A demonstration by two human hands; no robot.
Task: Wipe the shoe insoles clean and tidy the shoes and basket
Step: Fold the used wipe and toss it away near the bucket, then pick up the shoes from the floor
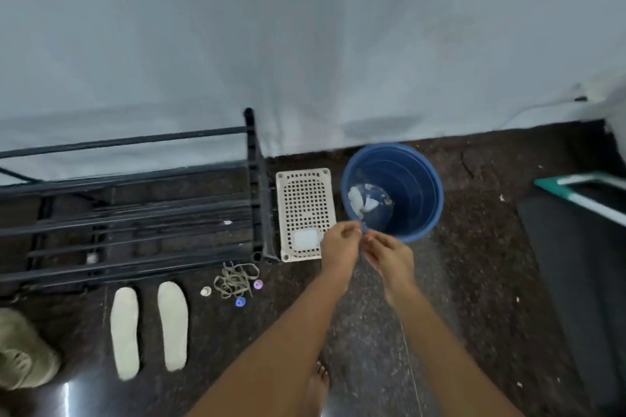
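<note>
**Fig. 1. Hands meeting at the bucket rim; insoles laid out on the floor**

The person stands over a dark speckled floor (481, 257). The two pale insoles (172, 325) lie flat and parallel, just apart, in front of a black rack (135, 213). Judged from this layout, they are spread out so each face can be reached or left to dry. An olive shoe (23, 352) sits at the far left, beside the insoles. A loose tangle of laces (235, 279) lies between the insoles and the white perforated basket (305, 200), with a few small caps (240, 302) around it. The basket lies flat beside the rack's end post and holds a white square pad (306, 239).

A blue bucket (423, 179) stands just right of the basket, with crumpled white material (362, 201) at its bottom. It probably serves as the waste bin.

The left hand (340, 244) and right hand (389, 254) are brought together at the bucket's near rim, fingers curled and tips almost touching. Motion blur hides whether they pinch some small scrap or are simply being rubbed clean, so their grip cannot be told.
</note>
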